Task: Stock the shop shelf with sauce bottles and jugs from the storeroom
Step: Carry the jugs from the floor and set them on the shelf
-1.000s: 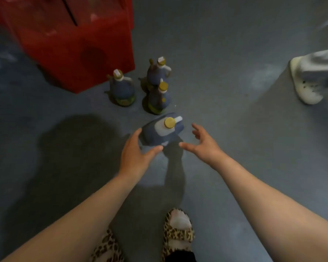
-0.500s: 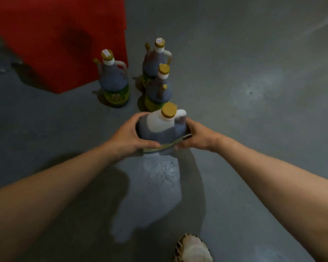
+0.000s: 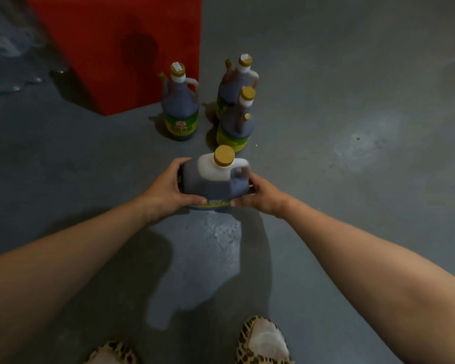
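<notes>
Jug [image 3: 216,179]: dark sauce, gold cap, white shoulder.

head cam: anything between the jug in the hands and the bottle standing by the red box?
Nothing: in the head view only bare grey floor separates the held jug from the bottle by the red box. The other two bottles stand off to the right.

View: one head-worn wide-angle camera, no second view to share with.
Facing: steeply down and forward at the grey floor [image 3: 352,179].
Nearness: forearms fill the lower frame; hands at centre.
Edges: red box [image 3: 121,48] upper left, slippers [image 3: 263,342] at bottom.
</notes>
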Motion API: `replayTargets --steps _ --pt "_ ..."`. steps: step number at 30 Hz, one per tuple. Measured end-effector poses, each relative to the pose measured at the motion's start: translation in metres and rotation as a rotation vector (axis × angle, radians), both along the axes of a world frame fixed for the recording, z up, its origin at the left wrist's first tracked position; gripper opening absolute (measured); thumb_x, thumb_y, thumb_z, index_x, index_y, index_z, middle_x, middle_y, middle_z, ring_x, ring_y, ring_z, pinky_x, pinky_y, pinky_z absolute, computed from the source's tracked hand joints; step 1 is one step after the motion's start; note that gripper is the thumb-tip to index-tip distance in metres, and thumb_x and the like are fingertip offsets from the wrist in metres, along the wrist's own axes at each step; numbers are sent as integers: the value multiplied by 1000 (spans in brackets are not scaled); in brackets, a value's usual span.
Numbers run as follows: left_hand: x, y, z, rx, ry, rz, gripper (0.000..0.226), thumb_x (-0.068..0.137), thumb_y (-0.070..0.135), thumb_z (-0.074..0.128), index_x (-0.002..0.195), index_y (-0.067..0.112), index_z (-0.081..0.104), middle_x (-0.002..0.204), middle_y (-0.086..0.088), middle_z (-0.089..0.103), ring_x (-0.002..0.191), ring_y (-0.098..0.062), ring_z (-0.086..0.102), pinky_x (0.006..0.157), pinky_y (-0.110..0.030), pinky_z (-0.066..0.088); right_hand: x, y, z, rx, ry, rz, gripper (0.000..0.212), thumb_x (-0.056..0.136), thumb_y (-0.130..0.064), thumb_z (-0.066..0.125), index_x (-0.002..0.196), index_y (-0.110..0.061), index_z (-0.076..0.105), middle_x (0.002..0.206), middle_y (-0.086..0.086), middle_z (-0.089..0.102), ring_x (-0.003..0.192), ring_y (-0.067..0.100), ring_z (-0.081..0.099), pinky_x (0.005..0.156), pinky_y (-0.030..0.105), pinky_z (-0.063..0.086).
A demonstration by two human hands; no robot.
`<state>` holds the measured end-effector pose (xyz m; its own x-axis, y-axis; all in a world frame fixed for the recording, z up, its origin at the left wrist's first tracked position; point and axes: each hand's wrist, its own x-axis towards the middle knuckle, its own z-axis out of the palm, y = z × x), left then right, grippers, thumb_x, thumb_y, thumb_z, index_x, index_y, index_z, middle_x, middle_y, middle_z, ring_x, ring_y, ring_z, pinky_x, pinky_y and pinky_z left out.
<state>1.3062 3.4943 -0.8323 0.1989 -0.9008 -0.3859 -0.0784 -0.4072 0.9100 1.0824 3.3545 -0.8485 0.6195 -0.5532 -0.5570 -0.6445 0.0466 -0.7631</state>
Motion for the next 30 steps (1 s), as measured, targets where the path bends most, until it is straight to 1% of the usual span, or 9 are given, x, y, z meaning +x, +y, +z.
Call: replayTargets --steps 5,9,12,14,18,20,22,26,30 --pt "-5 1 -3 -11 35 71 87 68 11 89 135 31 36 140 1 49 128 -15 49 95 -27 50 4 1 4 -18 -27 -3 81 79 -4 84 149 -16 43 129 1 59 120 18 56 93 26 48" --pt "-1 3 6 52 129 139 99 57 26 94 142 21 43 137 0 57 123 -18 57 100 -41 52 8 -2 15 23 -35 -4 67 78 -8 85 138 -16 56 129 -2 64 125 16 57 105 34 48" --pt "6 13 10 93 247 224 90 55 30 95 134 17 54 122 -1 69 110 -20 67 88 -37 57 14 6 21 181 -55 -5 48 82 -16 82 126 -24 65 124 -4 71 120 16 64 100 32 52" --pt "13 22 10 135 285 261 82 52 38 95 125 20 60 114 -2 73 104 -22 70 80 -35 57 19 16 22 250 -45 -10 39 82 -27 81 119 -32 66 120 -6 73 119 20 65 99 39 48" --pt "25 29 13 190 353 339 78 62 38 84 132 19 56 115 -3 72 95 -21 71 66 -29 56 36 34 23 327 -37 -57 64 69 -46 82 128 -27 65 122 -6 73 120 18 64 105 51 46" --pt "31 30 18 183 366 386 71 71 35 80 135 21 53 115 -3 71 90 -17 72 63 -27 56 46 39 22 374 -58 -130 60 75 -43 80 129 -21 64 119 -4 74 117 18 67 101 49 51" --pt "38 33 20 189 372 409 66 74 35 78 134 23 53 110 -3 72 89 -17 71 68 -29 56 57 44 24 406 -67 -172 45 85 -38 76 124 -20 67 115 -3 76 113 17 69 93 43 55" --pt "53 40 16 225 369 442 49 86 28 73 132 22 55 104 -2 71 89 -17 69 71 -30 54 73 51 23 422 -59 -170 36 88 -37 74 119 -20 69 111 -2 77 105 12 70 80 37 56" --pt "68 49 11 293 305 391 53 74 42 80 122 28 62 97 0 73 91 -20 66 69 -29 49 86 60 17 445 -48 -178 34 87 -38 74 116 -20 70 111 -1 77 104 12 71 78 36 57"
